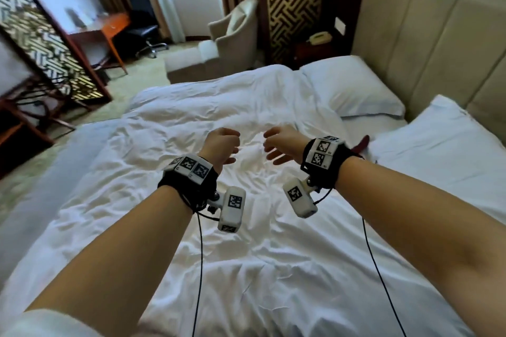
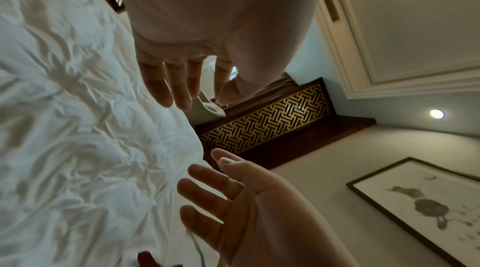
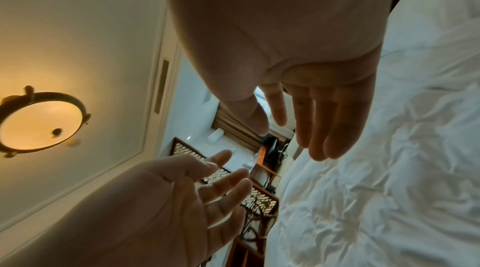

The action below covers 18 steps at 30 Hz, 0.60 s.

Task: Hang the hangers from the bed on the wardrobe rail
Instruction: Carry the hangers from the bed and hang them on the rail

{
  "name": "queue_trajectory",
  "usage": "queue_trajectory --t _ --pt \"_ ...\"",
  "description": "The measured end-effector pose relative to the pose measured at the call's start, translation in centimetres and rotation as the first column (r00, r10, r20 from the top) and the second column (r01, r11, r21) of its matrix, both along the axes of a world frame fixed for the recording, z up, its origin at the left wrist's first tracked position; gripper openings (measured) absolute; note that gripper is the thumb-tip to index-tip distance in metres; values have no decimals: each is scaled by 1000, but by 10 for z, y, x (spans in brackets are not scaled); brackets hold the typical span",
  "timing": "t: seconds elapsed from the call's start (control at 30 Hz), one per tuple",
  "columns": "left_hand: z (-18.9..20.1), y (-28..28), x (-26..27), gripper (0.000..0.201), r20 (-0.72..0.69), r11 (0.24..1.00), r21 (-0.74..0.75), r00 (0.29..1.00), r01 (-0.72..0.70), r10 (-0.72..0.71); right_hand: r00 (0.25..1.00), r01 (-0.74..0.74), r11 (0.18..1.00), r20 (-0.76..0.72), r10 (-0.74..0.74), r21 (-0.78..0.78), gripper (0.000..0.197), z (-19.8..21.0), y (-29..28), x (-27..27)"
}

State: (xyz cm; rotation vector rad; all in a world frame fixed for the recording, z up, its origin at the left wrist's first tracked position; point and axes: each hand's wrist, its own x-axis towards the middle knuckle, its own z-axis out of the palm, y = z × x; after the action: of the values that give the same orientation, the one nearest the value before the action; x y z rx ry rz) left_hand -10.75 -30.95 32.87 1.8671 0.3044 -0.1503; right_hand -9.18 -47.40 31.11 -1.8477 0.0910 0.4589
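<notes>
Hanger [image 1: 362, 144]: dark reddish end only, on the bed [image 1: 246, 254] behind the right wrist, beside a pillow [image 1: 438, 150].
Head view: left hand [image 1: 222, 145] and right hand [image 1: 282, 142] apart above the rumpled white duvet, fingers relaxed, empty. Armchair [image 1: 235, 35], bench [image 1: 109, 27], padded headboard [image 1: 427, 44].
Left wrist view: framed picture [image 2: 415, 205], lattice panel [image 2: 265, 125].
Right wrist view: ceiling lamp [image 3: 39, 123].

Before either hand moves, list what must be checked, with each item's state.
1. Left hand free: ok, fingers relaxed, nothing held.
2. Right hand free: ok, fingers relaxed, nothing held.
3. Hanger found: cannot tell; only a dark red piece shows past the right wrist, beside a pillow.
4. Wardrobe rail in view: not ok, no view shows it.
5. Both hands above the bed: ok.
</notes>
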Motion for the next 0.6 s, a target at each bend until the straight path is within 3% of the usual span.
queue_trajectory --t 0.33,0.6 --pt "-50 -14 107 20 -87 984 -15 980 178 -179 963 254 967 -86 -254 -13 27 -39 -35 68" --pt "-125 -83 170 21 -202 964 -37 943 262 -264 886 412 911 -237 -398 10 17 -113 -100 97"
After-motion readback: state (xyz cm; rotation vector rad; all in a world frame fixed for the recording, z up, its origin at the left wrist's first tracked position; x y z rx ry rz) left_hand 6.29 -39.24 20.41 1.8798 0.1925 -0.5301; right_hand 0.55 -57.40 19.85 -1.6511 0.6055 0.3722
